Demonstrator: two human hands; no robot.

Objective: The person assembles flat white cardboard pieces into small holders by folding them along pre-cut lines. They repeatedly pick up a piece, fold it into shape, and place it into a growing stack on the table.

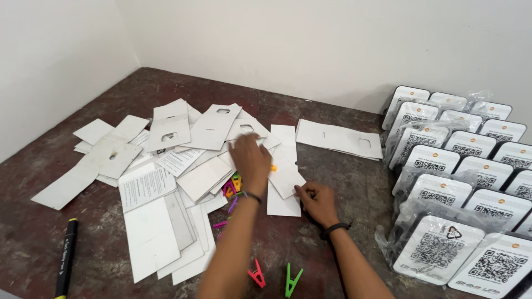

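From the head view, I am reaching my left hand out over the heap of flat white cardboard backing cards with punched hanger holes, which is spreading across the middle of the dark, worn worktop toward its left edge. The fingers are blurring, so I cannot tell whether they are open or closing on a card. My right hand is resting beside it, fingers curled and pinching the edge of one white card.

I am judging this as the sorting or picking step; the next move is calling for separating one single card cleanly from the overlapping ones.

The cards are looking thin, slippery and loosely fanned. Small coloured plastic clothes pegs are peeking from under the heap, with a red peg and a green peg lying at the near edge. A black marker pen is lying at the near-left corner, and rows of bagged white code-printed plaques are standing along the right edge.
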